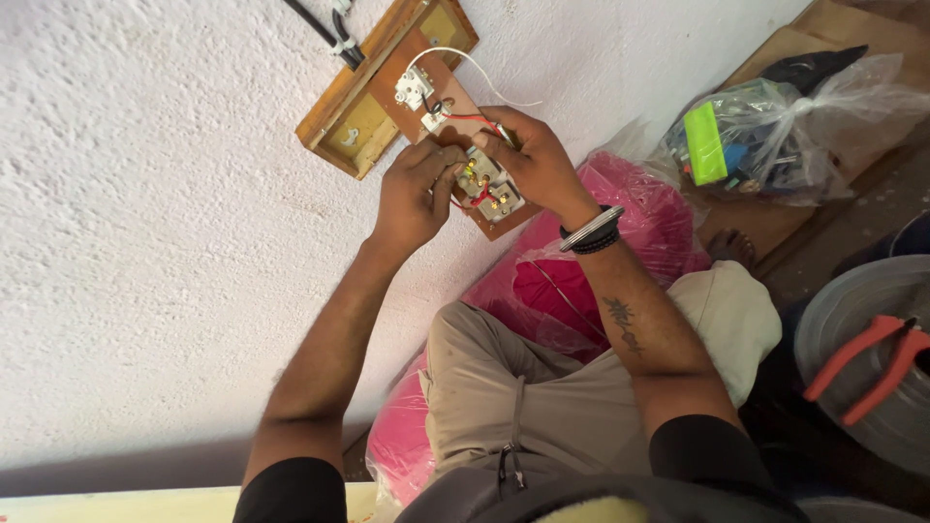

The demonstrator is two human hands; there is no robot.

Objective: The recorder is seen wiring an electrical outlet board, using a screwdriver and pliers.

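A brown switch board panel [455, 92] hangs open off a wooden wall box [354, 121] on the rough white wall. White switch units [414, 89] and a socket back with brass terminals [492, 189] are fixed to it, joined by red, black and white wires [475, 118]. My left hand [412, 199] has its fingers pinched together at the terminals on the panel's lower part. My right hand [535, 160] grips the panel's right edge, thumb on the red wire. Whether the left fingers hold a small tool is hidden.
Black cables [325, 29] enter the box from above. A pink plastic sack [581, 281] lies beside my knee. A clear bag of parts [765, 140] rests on a wooden board at the right. Orange-handled pliers [872, 363] lie on a grey round lid.
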